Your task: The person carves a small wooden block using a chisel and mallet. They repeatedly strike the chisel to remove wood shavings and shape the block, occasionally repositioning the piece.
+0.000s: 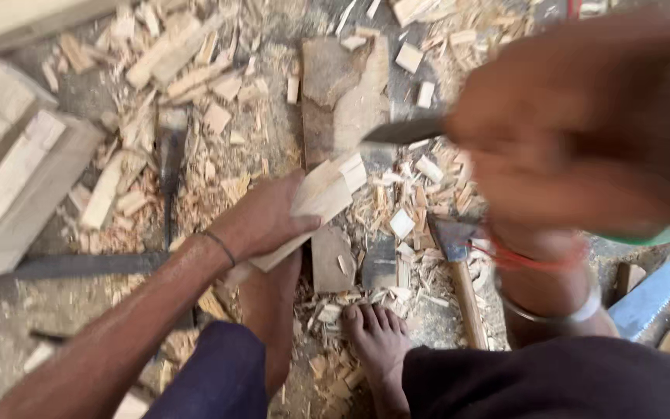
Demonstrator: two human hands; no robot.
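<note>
My left hand (261,221) grips a pale wooden piece (316,202), held tilted with its upper end toward a flat wooden block (343,93) on the ground. My right hand (583,124) is raised close to the camera and blurred, shut on a tool with a dark metal blade (405,130) that points left above the wooden piece. Red thread and a metal bangle circle my right wrist. My bare foot (378,330) rests among the chips just below.
Wood chips and offcuts (195,70) cover the ground. A hatchet (455,256) lies right of the foot, a hammer-like tool (170,155) at left. Pale planks (17,178) lie at far left, a blue-grey bar (661,283) at right.
</note>
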